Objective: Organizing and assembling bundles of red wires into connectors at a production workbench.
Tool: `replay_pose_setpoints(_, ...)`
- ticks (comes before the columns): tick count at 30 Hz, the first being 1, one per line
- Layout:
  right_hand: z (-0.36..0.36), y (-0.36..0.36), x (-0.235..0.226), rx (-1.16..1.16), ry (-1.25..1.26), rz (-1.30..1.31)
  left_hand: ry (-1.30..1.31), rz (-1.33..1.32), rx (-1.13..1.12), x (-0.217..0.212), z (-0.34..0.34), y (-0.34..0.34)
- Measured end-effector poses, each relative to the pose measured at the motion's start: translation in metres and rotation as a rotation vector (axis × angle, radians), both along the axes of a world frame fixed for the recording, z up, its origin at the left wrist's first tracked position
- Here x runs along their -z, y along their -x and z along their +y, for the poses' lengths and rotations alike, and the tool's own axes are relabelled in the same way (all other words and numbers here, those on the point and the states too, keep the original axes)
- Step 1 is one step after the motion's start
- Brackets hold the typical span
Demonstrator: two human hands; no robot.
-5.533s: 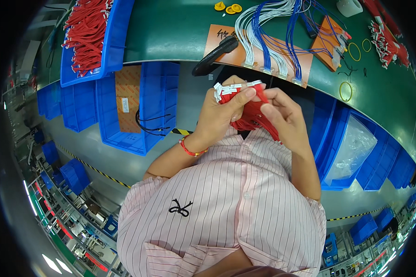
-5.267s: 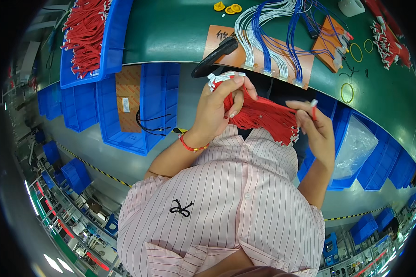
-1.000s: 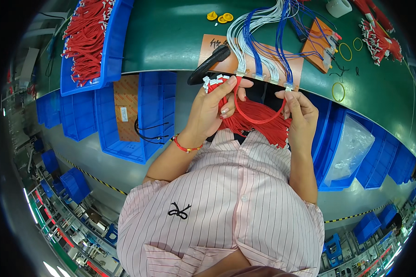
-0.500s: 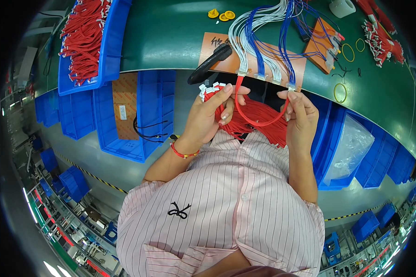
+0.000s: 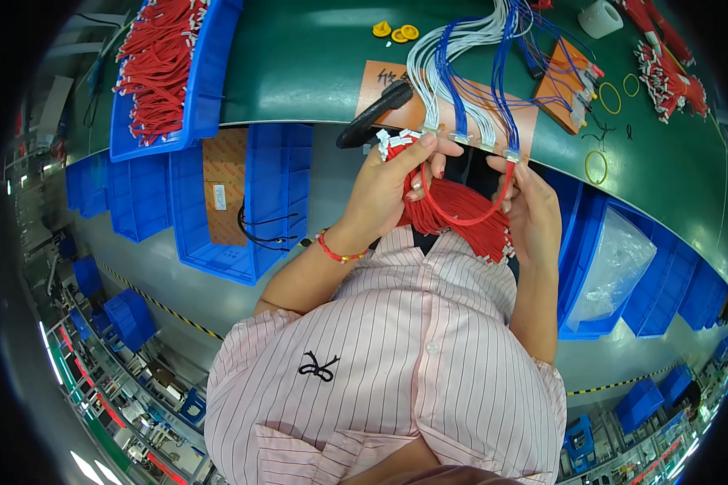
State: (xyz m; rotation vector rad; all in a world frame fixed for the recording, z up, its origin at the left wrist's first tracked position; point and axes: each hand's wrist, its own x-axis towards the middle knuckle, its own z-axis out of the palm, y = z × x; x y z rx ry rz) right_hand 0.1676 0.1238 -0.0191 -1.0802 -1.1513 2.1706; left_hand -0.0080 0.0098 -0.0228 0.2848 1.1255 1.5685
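Bundle of red wires with white connectors, draped just below the green worktop edge; one red wire loops out in a U.

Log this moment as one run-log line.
left hand: grips red wire bundle | right hand: pulls one red wire looped out | blue bin of red wires: on green table

On the green bench: blue bin of red wires far left, blue-and-white harness centre, yellow rings beyond, tape roll far right.
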Motion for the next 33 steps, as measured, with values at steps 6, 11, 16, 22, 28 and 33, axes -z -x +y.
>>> replay_pose_setpoints(6,-0.013,-0.012,0.006,-0.188,-0.3,-0.116,-0.047,-0.005,-0.045,0.004,0.002,-0.002)
replay_pose_setpoints(11,-0.015,0.006,0.011,-0.217,-0.327,-0.027,-0.035,-0.045,-0.056,-0.001,0.005,-0.004)
replay_pose_setpoints(16,-0.011,-0.003,0.011,-0.232,-0.213,0.062,-0.019,-0.162,0.089,-0.013,-0.007,0.002)
replay_pose_setpoints(22,-0.021,-0.027,0.014,-0.482,-0.592,-0.013,-0.224,-0.177,0.084,-0.012,-0.045,-0.008)
replay_pose_setpoints(28,-0.048,-0.02,0.051,-0.69,-1.202,-0.413,-0.33,-0.172,0.046,-0.026,-0.072,-0.014)
replay_pose_setpoints(33,-0.056,-0.016,0.07,-0.744,-1.45,-0.693,-0.544,-0.225,0.202,-0.034,-0.096,-0.015)
